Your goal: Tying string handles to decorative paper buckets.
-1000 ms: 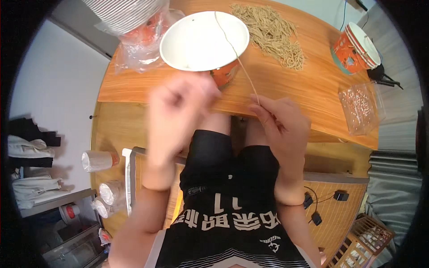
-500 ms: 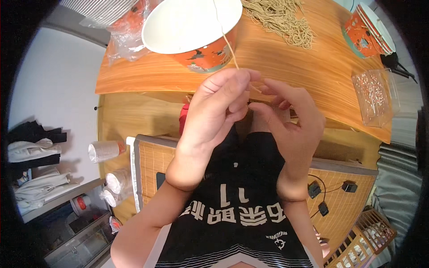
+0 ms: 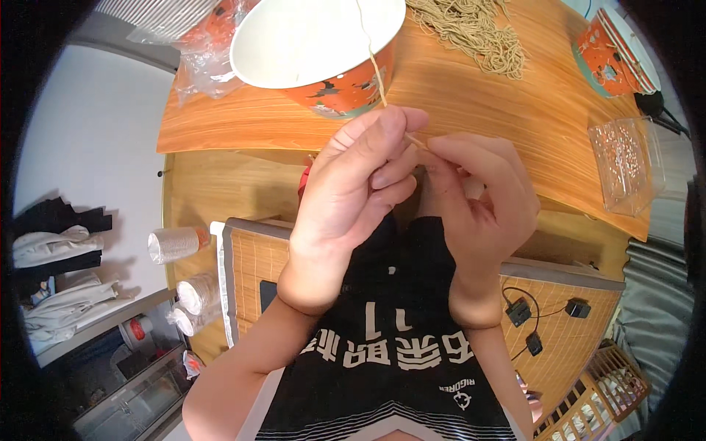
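Between thumb and forefinger, my left hand pinches a thin tan string just in front of the table's near edge. From that pinch the string runs up over the rim of a large orange paper bucket with a white inside. A short length crosses to my right hand, whose thumb and forefinger are closed on its end. Whatever lies inside my left palm is hidden. A heap of tan string lies on the table right of the bucket.
On the wooden table, stacked orange buckets stand at the far right, above a clear plastic box of small beads. Plastic-wrapped bucket stacks are at the far left. A woven mat with black adapters lies below.
My right hand has closed its thumb and forefinger onto the short string end beside my left hand; before, its fingers were apart. My left hand keeps its pinch.
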The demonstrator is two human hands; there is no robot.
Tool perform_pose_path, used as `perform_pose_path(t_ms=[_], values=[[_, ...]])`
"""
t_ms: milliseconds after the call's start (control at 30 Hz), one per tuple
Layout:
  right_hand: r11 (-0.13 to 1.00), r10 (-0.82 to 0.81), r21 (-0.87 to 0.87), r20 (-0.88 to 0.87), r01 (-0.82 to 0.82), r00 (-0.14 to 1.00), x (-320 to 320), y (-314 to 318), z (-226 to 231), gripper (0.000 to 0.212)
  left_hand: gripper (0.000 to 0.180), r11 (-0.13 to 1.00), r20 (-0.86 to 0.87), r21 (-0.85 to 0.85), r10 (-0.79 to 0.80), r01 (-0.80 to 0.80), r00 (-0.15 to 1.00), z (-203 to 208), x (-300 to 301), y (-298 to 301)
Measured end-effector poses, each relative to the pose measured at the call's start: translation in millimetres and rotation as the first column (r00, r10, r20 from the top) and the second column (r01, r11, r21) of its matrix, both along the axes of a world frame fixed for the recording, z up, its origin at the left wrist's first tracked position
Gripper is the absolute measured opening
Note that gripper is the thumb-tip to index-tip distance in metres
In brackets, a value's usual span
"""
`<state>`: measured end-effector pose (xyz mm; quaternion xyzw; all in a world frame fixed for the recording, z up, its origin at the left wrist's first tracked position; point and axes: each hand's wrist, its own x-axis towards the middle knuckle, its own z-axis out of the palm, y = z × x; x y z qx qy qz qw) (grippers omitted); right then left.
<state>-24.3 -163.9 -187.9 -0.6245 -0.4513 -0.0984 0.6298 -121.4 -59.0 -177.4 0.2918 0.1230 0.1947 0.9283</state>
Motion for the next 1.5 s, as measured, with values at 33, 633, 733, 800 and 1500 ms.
perform_pose_path(t_ms=[33,633,733,800,1500], values=[[1.0,-0.009,-0.003,0.021,0.009,1.0,1,0,-1,0.024,0.028,1.0,0.001,-0.001,0.001,-0.001,1.0,0,0,0],[0.984,0.139,0.129,-0.139,-0.121,0.981,-2,25,-23,0.019,0.021,0.972,-0.032,0.219,0.092,-0.083,0.995,-4,0,-1],[0.984,0.163,0.125,-0.315,-0.129,0.935,-2,23,-25,0.029,0.02,0.963,-0.023,0.253,0.105,-0.096,0.994,-5,2,-1],[0.984,0.176,0.104,-0.397,-0.146,0.901,-4,22,-21,0.033,0.019,0.933,-0.041,0.346,0.125,-0.103,0.991,-4,3,0],[0.995,0.099,-0.051,0.479,-0.084,0.872,62,66,13,0.032,0.02,0.114,0.128,0.965,0.581,-0.236,0.804,35,-39,37]])
